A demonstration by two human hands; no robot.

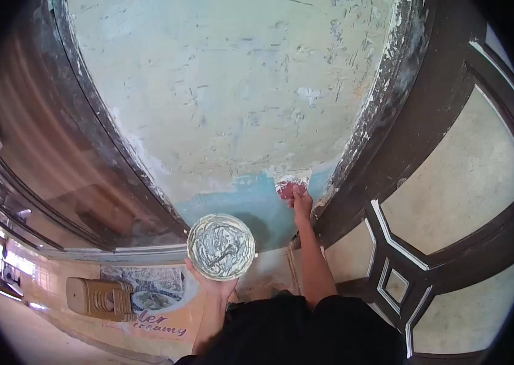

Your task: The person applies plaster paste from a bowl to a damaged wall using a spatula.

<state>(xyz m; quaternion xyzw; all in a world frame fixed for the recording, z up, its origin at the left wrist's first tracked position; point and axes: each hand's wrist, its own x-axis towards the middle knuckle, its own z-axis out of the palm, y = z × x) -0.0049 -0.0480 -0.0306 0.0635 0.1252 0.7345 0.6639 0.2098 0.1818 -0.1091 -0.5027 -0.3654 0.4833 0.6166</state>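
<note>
My left hand (214, 285) holds a round tub (221, 246) from below and the near side. Streaky whitish-grey paste coats the inside of the tub. My right hand (300, 204) is closed on a putty knife (292, 186) with a reddish handle part and a wide, paste-smeared blade. The blade lies against the wall (226, 115), near its lower right side by the dark frame. That wall is pale cream with scratches and white patches, and a light blue band (226, 198) runs along its lower part.
Dark wooden framing (390, 109) with flaking white edges borders the wall on the right, beside a panelled door (451, 182). Glazed dark panels (56, 140) stand on the left. A brown plastic stool (96, 298) and a printed banner (165, 328) are at lower left.
</note>
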